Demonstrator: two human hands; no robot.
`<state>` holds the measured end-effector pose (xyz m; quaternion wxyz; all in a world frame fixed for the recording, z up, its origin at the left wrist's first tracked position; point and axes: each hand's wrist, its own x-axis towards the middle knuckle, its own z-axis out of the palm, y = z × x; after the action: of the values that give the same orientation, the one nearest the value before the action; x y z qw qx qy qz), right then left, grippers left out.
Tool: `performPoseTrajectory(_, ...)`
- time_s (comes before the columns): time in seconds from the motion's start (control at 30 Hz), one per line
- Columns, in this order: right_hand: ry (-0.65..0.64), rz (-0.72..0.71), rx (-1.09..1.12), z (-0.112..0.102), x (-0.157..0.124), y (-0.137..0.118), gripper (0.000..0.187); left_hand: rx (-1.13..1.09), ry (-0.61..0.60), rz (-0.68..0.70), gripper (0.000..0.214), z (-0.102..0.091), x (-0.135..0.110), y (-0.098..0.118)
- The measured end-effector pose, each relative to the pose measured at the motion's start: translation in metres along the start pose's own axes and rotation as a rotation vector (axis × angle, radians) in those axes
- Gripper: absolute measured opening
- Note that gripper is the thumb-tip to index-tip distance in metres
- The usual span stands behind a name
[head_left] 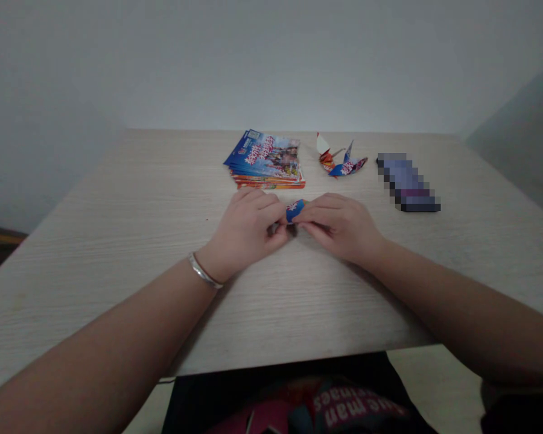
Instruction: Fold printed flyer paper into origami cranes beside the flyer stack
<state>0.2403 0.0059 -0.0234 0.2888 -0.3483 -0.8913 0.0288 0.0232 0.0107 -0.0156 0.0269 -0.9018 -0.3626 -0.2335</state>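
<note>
A small folded piece of blue printed paper [294, 211] is pinched between both hands, just above the middle of the table. My left hand [253, 226], with a silver bangle at its wrist, is closed on the paper's left side. From the right, my right hand [341, 226] grips the other side between thumb and fingers. Much of the paper is hidden by the fingers, so its full shape does not show. Behind the hands lie folded paper cranes [344, 166] in blue, red and white.
A fanned stack of printed leaflets [266, 157] lies behind my left hand. To the right rests a blurred-out phone [407, 181]. The pale wood-grain table [131, 199] meets a white wall [289, 66] at the back, and its front edge is close to my lap.
</note>
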Motion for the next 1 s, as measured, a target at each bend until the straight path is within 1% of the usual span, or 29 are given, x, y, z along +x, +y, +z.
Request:
performPoseTrajectory(0.1,0.059,0.022,0.044,-0.001,-0.003,0.006,0.018,-0.011,-0.016,0.003,0.011,-0.003,-0.001,-0.005)
performPoseTrajectory(0.23,0.134,0.075,0.071,-0.004,-0.007,0.012,0.017,-0.029,-0.027,-0.045,0.01,-0.003,-0.002,-0.015)
performPoseTrajectory(0.37,0.154,0.104,0.077,-0.01,-0.009,0.013,0.017,-0.049,-0.075,-0.067,0.007,-0.002,-0.004,-0.019)
performPoseTrajectory(0.47,0.145,0.149,0.077,-0.015,-0.01,0.015,0.016,-0.057,-0.105,-0.087,0.007,-0.003,-0.004,-0.021)
performPoseTrajectory(0.6,0.159,0.215,0.067,-0.022,-0.012,0.021,0.015,-0.082,-0.135,-0.155,0.007,-0.008,-0.003,-0.022)
performPoseTrajectory(0.8,0.186,0.19,0.097,-0.027,-0.014,0.028,0.014,-0.099,-0.159,-0.19,0.006,-0.012,-0.002,-0.027)
performPoseTrajectory(0.97,0.26,0.264,0.17,-0.027,-0.018,0.043,0.012,-0.051,-0.239,-0.208,0.007,-0.015,-0.006,-0.038)
performPoseTrajectory(1.0,0.257,0.252,0.165,-0.026,-0.018,0.046,0.012,-0.056,-0.243,-0.23,0.007,-0.015,-0.007,-0.04)
